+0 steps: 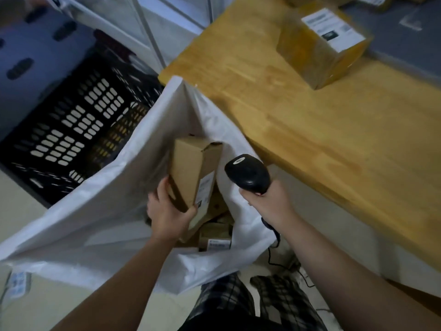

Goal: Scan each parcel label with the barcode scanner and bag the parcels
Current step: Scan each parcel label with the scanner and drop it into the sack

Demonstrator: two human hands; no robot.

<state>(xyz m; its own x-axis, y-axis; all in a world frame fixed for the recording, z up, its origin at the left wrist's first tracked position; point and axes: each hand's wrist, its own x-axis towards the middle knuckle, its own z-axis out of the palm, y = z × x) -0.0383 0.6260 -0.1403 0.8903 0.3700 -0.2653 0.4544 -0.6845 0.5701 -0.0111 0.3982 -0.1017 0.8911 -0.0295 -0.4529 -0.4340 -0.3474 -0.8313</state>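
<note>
The left hand (pixel 170 210) grips the lower end of a long cardboard box (pixel 191 173), fingers and thumb curled round it, holding it inside the mouth of the white bag (pixel 100 211). More parcels (pixel 216 240) lie at the bag's bottom. The right hand (pixel 267 201) has its fingers wrapped round the black scanner (pixel 248 174), just beside the bag's right edge. A black crate (pixel 71 130) stands behind the bag. Another labelled box (pixel 322 46) sits on the wooden table (pixel 310 139), well apart.
</note>
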